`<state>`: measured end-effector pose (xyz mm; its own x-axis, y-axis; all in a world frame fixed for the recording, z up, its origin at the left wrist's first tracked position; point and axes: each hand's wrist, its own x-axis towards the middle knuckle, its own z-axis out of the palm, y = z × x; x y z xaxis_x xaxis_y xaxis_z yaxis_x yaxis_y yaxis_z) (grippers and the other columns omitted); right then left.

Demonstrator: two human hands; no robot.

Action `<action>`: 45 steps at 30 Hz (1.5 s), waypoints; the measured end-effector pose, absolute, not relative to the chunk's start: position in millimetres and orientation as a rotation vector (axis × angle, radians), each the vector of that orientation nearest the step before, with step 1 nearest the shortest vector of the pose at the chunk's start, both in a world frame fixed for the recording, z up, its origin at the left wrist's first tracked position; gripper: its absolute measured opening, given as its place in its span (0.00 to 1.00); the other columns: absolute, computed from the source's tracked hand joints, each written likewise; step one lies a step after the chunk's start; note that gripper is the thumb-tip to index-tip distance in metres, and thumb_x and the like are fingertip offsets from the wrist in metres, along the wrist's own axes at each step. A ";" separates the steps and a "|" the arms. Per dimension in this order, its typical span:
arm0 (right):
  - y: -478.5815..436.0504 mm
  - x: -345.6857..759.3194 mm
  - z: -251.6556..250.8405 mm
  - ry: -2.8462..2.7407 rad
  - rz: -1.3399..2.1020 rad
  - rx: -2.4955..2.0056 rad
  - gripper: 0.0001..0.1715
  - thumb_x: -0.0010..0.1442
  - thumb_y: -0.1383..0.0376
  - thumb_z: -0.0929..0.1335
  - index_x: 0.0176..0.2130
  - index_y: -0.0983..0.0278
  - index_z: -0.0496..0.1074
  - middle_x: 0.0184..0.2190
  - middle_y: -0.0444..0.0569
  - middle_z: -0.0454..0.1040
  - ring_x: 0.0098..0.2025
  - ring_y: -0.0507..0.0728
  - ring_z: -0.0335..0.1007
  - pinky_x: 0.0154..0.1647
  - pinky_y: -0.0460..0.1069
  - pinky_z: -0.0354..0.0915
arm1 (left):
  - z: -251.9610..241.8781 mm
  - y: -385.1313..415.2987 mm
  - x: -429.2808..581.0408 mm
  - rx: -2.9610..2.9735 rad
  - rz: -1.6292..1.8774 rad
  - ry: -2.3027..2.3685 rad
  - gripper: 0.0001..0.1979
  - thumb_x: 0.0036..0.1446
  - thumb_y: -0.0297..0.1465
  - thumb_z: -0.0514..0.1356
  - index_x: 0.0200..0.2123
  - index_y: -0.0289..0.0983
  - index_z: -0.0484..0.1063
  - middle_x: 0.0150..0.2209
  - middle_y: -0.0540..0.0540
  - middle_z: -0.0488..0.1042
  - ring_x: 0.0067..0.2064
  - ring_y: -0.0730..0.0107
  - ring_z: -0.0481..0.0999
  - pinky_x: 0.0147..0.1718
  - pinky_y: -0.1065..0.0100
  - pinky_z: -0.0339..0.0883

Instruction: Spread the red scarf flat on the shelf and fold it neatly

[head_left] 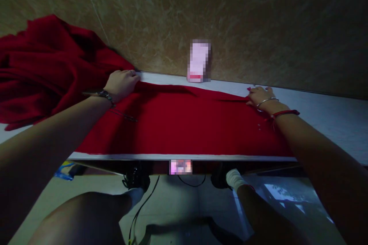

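A red cloth (184, 122) lies spread along a narrow white tabletop, its far edge slightly lifted and creased. My left hand (122, 83) is closed on the far edge at the left, with the fingertips mostly hidden. At the right end of that edge, the bent fingers of my right hand (260, 96) pinch the cloth. Loose folds of the same red fabric (54, 69) are heaped beyond my left forearm. Thin dark strands (123, 115) show on the cloth below my left wrist; what they are is unclear.
A pixelated pink rectangular object (199, 61) sits at the tabletop's back edge, before a brown marbled surface (161, 15). The white tabletop (322, 116) extends to the right. Below are my feet in dark footwear, black cables (140, 208) and a blue item (64, 171) on the left.
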<state>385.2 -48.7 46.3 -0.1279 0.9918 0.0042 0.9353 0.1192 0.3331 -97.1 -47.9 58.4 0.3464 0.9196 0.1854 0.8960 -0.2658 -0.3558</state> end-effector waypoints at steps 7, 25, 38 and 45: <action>-73.5 379.0 37.7 2.275 0.372 1.827 0.21 0.54 0.67 0.65 0.48 0.62 0.70 0.50 0.57 0.69 0.52 0.66 0.64 0.46 0.62 0.64 | 66.9 -64.9 -116.3 -2.402 0.270 -1.169 0.17 0.59 0.24 0.44 0.41 0.31 0.72 0.44 0.36 0.74 0.41 0.60 0.73 0.40 0.61 0.61; -61.2 269.6 31.7 2.431 0.588 1.670 0.33 0.57 0.75 0.59 0.61 0.64 0.55 0.63 0.57 0.55 0.63 0.62 0.50 0.52 0.61 0.60 | 12.8 -115.2 -96.3 -2.175 -0.044 -1.361 0.14 0.55 0.21 0.48 0.33 0.32 0.74 0.32 0.37 0.76 0.33 0.57 0.76 0.32 0.62 0.61; -52.1 235.4 37.7 2.248 0.660 1.754 0.22 0.62 0.73 0.55 0.45 0.66 0.73 0.45 0.57 0.75 0.50 0.60 0.65 0.54 0.60 0.51 | 12.1 -117.0 -95.1 -2.174 -0.174 -1.605 0.14 0.55 0.25 0.48 0.30 0.33 0.73 0.29 0.37 0.75 0.34 0.55 0.76 0.30 0.61 0.59; -43.8 256.6 29.3 2.200 0.683 1.879 0.19 0.59 0.73 0.58 0.44 0.66 0.73 0.43 0.58 0.74 0.47 0.63 0.65 0.51 0.62 0.51 | 8.3 -116.5 -99.6 -2.157 -0.198 -1.607 0.15 0.56 0.27 0.47 0.31 0.35 0.74 0.31 0.40 0.75 0.34 0.60 0.75 0.31 0.63 0.60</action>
<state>256.6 -43.8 29.3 -0.1923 0.9675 0.1643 0.8903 0.1015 0.4440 -99.6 -116.5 8.3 0.3142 0.8751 0.3680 0.9382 -0.2271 -0.2611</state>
